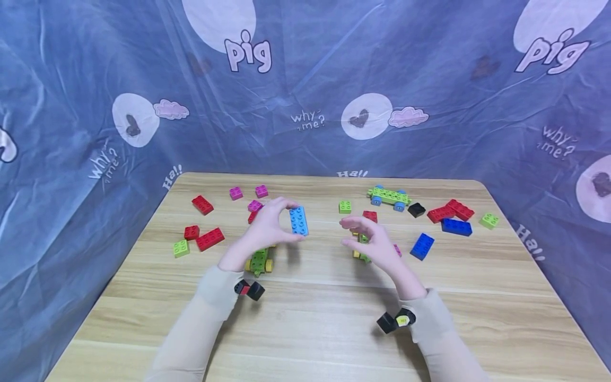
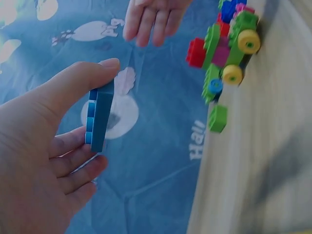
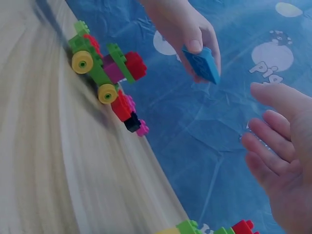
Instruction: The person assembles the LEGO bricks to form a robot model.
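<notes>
A light blue brick (image 1: pixel 298 220) with two rows of studs is pinched between the thumb and fingers of my left hand (image 1: pixel 267 225), raised above the table. In the left wrist view the brick (image 2: pixel 101 117) shows edge-on, its studs facing the palm. Across from it my right hand (image 1: pixel 377 244) hovers with nothing in it, fingers spread and loosely bent, palm turned inward. Below the left hand stands a green toy car (image 1: pixel 260 261) with yellow wheels, partly hidden. Another green toy car (image 1: pixel 364 249) with yellow wheels is partly covered by the right hand.
A lime car base (image 1: pixel 389 196) with blue wheels sits at the back. Red bricks (image 1: pixel 210 239), pink bricks (image 1: pixel 236 193) and a lime brick (image 1: pixel 181 248) lie at left. At right lie dark blue bricks (image 1: pixel 422 246), red bricks (image 1: pixel 460 209) and a black brick (image 1: pixel 416 210).
</notes>
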Demonstrator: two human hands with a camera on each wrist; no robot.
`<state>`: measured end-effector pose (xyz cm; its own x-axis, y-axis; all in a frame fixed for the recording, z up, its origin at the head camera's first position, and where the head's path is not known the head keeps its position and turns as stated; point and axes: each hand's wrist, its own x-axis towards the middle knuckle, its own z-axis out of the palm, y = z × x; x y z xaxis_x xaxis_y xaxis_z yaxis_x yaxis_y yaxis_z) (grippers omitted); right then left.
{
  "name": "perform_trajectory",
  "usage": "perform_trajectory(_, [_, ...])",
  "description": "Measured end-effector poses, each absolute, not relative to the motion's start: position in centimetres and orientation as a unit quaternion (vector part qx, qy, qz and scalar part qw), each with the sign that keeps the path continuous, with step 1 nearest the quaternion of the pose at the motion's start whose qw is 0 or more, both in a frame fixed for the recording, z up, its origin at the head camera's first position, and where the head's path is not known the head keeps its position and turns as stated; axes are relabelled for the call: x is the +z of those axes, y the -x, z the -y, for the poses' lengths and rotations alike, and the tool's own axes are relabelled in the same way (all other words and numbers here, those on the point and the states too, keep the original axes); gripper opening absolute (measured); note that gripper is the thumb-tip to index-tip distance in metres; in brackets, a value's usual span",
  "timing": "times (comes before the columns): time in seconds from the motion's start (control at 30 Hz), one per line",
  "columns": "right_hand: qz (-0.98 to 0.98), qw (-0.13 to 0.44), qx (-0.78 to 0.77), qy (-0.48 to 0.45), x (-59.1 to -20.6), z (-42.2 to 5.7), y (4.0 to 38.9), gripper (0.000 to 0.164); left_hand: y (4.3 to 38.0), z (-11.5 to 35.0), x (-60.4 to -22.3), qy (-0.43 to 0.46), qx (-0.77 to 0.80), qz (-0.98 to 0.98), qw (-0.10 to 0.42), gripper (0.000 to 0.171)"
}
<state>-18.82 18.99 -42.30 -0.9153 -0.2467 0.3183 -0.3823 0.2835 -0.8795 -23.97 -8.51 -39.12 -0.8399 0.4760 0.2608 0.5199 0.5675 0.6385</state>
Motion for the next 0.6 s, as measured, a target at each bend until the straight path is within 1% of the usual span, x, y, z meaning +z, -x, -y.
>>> perform_trajectory(0.1, [0.803, 0.046, 0.559, -0.202, -42.6, -18.9, 18.7, 0.044, 23.6, 7.6, -39.8, 0.289, -0.363, 0.886, 0.018, 0.07])
perform_trajectory(0.27, [0.815, 0.01, 0.543, -0.204, -42.9, -19.2, 18.5, 0.049, 23.2, 6.4, -40.6, 0.294, -0.359, 0.886, -0.02, 0.07])
perform_trajectory(0.4, [0.823, -0.01, 0.527, -0.213, -43.3, -19.4, 18.2, 0.048, 22.8, 5.7, -41.1, 0.304, -0.356, 0.883, -0.041, 0.07])
perform_trajectory(0.6, [0.826, -0.018, 0.517, -0.226, -43.8, -19.6, 18.1, 0.05, 22.3, 5.2, -41.8, 0.316, -0.344, 0.882, -0.059, 0.07])
